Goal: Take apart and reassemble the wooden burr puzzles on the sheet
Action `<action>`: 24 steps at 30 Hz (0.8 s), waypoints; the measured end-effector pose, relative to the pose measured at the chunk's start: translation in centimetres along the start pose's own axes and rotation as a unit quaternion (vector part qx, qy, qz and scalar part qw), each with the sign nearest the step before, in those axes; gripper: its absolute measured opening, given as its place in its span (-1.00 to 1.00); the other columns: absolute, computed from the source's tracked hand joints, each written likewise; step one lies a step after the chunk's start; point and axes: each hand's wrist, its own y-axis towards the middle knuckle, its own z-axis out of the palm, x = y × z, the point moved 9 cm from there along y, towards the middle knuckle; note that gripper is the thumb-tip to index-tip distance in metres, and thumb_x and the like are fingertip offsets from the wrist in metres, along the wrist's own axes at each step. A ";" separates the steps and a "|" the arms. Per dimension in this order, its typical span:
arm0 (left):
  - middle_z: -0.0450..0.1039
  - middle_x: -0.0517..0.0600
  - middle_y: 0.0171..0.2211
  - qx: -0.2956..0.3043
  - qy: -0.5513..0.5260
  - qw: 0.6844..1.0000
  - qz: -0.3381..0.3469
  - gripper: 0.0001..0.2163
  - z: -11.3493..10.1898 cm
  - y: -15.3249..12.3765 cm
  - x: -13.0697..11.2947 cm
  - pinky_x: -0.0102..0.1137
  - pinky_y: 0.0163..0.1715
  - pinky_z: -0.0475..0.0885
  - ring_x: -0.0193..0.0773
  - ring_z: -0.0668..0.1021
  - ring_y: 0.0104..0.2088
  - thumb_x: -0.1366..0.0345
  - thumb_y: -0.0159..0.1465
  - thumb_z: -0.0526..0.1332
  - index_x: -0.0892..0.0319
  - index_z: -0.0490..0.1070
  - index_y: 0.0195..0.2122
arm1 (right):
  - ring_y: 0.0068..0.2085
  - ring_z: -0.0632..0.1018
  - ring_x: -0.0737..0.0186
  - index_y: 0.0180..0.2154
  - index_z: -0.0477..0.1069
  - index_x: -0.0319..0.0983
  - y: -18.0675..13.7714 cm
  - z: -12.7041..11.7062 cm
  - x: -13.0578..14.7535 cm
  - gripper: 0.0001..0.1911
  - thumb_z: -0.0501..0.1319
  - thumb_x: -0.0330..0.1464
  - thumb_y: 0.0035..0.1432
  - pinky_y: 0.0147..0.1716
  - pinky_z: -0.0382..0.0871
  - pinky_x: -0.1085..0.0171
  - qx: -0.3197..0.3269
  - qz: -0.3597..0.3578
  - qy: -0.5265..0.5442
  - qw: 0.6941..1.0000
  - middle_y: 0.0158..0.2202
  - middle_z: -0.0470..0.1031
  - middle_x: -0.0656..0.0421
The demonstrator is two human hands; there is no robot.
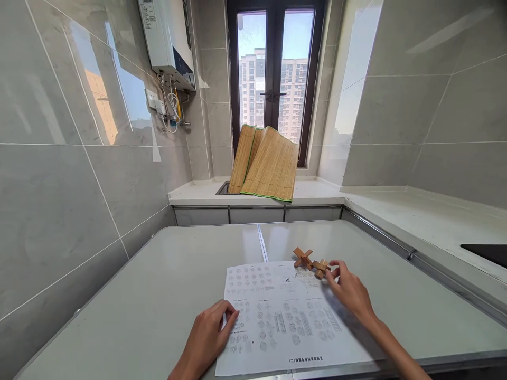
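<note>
A printed instruction sheet (285,316) with many small diagrams lies on the grey table (158,285). My left hand (209,338) rests on the sheet's left edge, fingers curled and pressed down on the paper. My right hand (348,290) reaches to the sheet's upper right corner, its fingertips touching a small wooden puzzle (320,267). A second cross-shaped wooden puzzle (302,257) sits just left of it, untouched.
A folded bamboo mat (267,163) leans in the sink against the window (275,74). A white counter (415,211) runs along the right, with a black cooktop (487,253) at its edge. A water heater (166,37) hangs on the left tiled wall.
</note>
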 end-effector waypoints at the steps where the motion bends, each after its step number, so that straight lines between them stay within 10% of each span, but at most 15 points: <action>1: 0.49 -0.08 -0.44 -0.004 -0.001 1.000 -0.007 -0.67 0.2 -0.4 0.1 -0.39 -0.43 0.34 -0.24 0.44 -0.50 0.03 0.44 0.02 0.07 0.42 -0.32 | -0.37 0.57 0.06 -0.02 0.29 -0.11 0.7 0.1 -0.6 -0.64 0.00 -0.07 0.29 -0.45 0.23 0.23 0.011 0.018 -0.034 0.999 -0.37 0.57 0.18; 6: 0.46 -0.08 -0.49 -0.004 -0.012 1.000 -0.012 -0.65 1.2 -0.8 0.2 -0.41 -0.45 0.29 -0.26 0.40 -0.52 0.01 0.43 0.02 0.09 0.43 -0.34 | -0.32 0.59 -0.02 -0.12 0.32 -0.12 2.5 1.7 -1.8 -0.60 -0.08 -0.01 0.33 -0.43 0.21 0.23 0.084 0.074 -0.118 0.987 -0.44 0.56 0.14; 14: 0.44 -0.08 -0.48 0.008 -0.092 0.996 -0.019 -0.66 1.1 0.7 -1.6 -0.40 -0.41 0.30 -0.26 0.40 -0.47 0.01 0.40 0.08 0.10 0.46 -0.36 | -0.41 0.54 0.09 -0.25 0.34 -0.11 -0.9 -0.5 0.5 -0.62 -0.01 0.03 0.30 -0.39 0.29 0.21 0.051 0.036 0.061 0.996 -0.41 0.58 0.15; 24: 0.46 0.17 0.13 0.153 -0.438 0.885 0.036 -0.46 5.3 4.9 -9.7 -0.15 0.16 0.37 0.00 0.50 0.13 0.01 0.28 0.30 0.13 0.31 0.21 | -0.46 0.48 0.27 -0.14 0.33 -0.17 -9.3 1.7 12.0 -0.54 0.18 0.09 0.24 -0.60 0.28 0.35 0.240 -0.016 0.446 0.862 -0.35 0.49 0.17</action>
